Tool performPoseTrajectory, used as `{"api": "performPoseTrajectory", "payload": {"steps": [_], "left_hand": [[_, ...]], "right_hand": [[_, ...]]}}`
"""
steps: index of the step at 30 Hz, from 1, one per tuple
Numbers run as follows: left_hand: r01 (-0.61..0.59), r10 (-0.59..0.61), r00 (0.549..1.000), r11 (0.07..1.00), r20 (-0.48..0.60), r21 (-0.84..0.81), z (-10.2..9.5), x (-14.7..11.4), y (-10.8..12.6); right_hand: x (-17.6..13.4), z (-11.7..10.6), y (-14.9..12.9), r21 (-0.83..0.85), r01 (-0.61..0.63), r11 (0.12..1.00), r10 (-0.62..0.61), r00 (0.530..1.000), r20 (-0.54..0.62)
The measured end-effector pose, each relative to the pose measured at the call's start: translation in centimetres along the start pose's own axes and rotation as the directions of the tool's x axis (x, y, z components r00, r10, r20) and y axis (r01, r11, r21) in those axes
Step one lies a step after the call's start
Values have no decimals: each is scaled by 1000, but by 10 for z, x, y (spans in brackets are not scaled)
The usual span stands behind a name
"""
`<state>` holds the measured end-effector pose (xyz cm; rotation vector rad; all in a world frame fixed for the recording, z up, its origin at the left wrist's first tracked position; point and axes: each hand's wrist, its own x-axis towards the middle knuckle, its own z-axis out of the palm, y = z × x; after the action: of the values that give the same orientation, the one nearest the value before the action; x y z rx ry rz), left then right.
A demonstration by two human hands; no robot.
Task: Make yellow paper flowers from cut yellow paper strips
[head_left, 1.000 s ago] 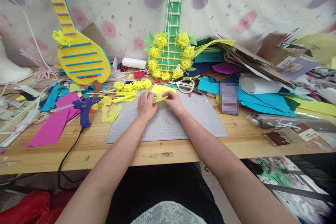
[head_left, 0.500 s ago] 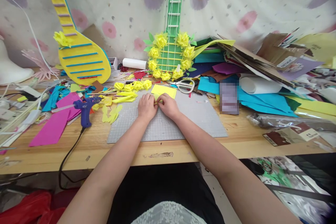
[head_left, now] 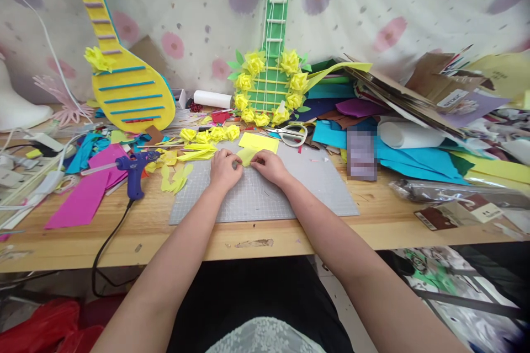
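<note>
A small piece of yellow paper (head_left: 245, 156) lies between my two hands, just above the grey cutting mat (head_left: 265, 198). My left hand (head_left: 226, 169) pinches its left side with thumb and forefinger. On the right edge, my right hand (head_left: 268, 166) has its fingers closed in a pinch. Right behind is a flat yellow paper sheet (head_left: 260, 142). Several yellow paper roses (head_left: 215, 134) stand in a row beyond my left hand, with folded yellow strips (head_left: 196, 153) nearer. Cut yellow petals (head_left: 177, 179) rest at the mat's left edge.
Scissors (head_left: 293, 134) lie behind the mat. A blue glue gun (head_left: 134, 171) with a trailing cord stands at left by pink paper (head_left: 85, 196). A green paper guitar (head_left: 271, 83) and a yellow one (head_left: 132, 94) lean at the back. Coloured sheets (head_left: 418, 162) pile up at right.
My hands have moved apart, the left one shifting left and the right one slightly right. More of the yellow paper shows spread between them.
</note>
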<state>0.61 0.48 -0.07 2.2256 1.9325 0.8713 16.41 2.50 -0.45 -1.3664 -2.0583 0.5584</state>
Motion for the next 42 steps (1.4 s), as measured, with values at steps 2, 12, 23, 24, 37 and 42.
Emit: {"api": "performPoseTrajectory", "payload": {"steps": [2, 12, 23, 24, 37, 42], "left_hand": [[4, -4, 1000, 1000, 8, 5, 0, 0, 0], [30, -31, 1000, 999, 0, 20, 1, -1, 2], [93, -91, 995, 993, -29, 68, 7, 2, 8], [92, -90, 995, 993, -31, 72, 7, 2, 8], [136, -133, 990, 990, -52, 49, 10, 3, 8], [110, -107, 992, 993, -65, 42, 8, 3, 12]], "right_hand": [[1, 2, -2, -7, -48, 999, 48, 999, -7], [-2, 10, -20, -106, -189, 976, 178, 978, -104], [-5, 13, -21, -162, -172, 972, 151, 979, -135], [-5, 14, -21, -162, -175, 971, 154, 979, -134], [-5, 13, -22, -228, -165, 960, 145, 984, -100], [-5, 14, -23, -281, -165, 945, 143, 985, -96]]}}
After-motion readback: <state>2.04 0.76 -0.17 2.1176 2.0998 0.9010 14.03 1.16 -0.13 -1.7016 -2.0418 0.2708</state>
